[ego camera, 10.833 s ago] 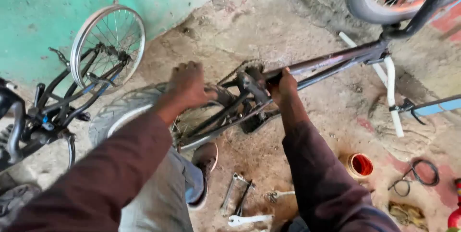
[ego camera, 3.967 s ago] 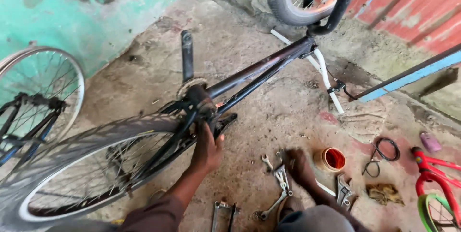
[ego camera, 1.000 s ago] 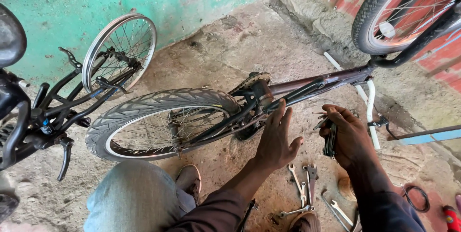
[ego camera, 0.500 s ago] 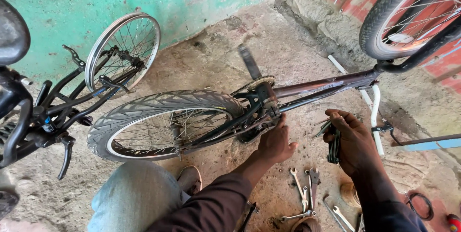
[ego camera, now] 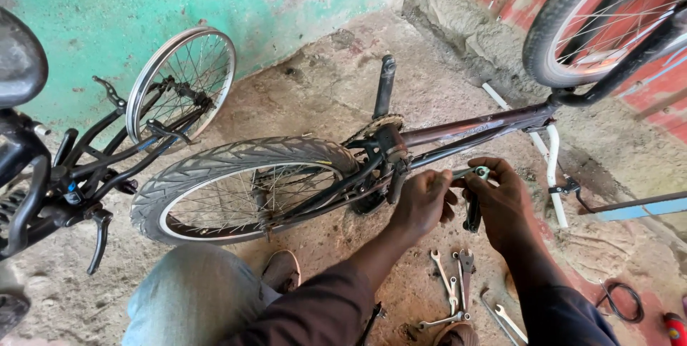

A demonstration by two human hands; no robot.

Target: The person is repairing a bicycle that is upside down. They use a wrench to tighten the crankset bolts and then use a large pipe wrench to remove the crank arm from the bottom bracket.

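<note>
A person's left hand (ego camera: pixel 422 203) curled against the greasy crank (ego camera: pixel 390 167) of an upturned dark-framed bicycle (ego camera: pixel 472 131), while the right hand (ego camera: pixel 504 199) closed its fingers (ego camera: pixel 494 174) round a steel spanner (ego camera: pixel 474 199) beside it. More worn spanners (ego camera: pixel 451 296) lay on the rough concrete floor (ego camera: pixel 322 95), near the knobbly rear tyre (ego camera: pixel 243 156).

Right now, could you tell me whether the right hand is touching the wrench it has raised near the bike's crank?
Touching. The head view shows the right hand wrapped around the wrench, fingers closed over its handle, with no gap visible between them.
</note>
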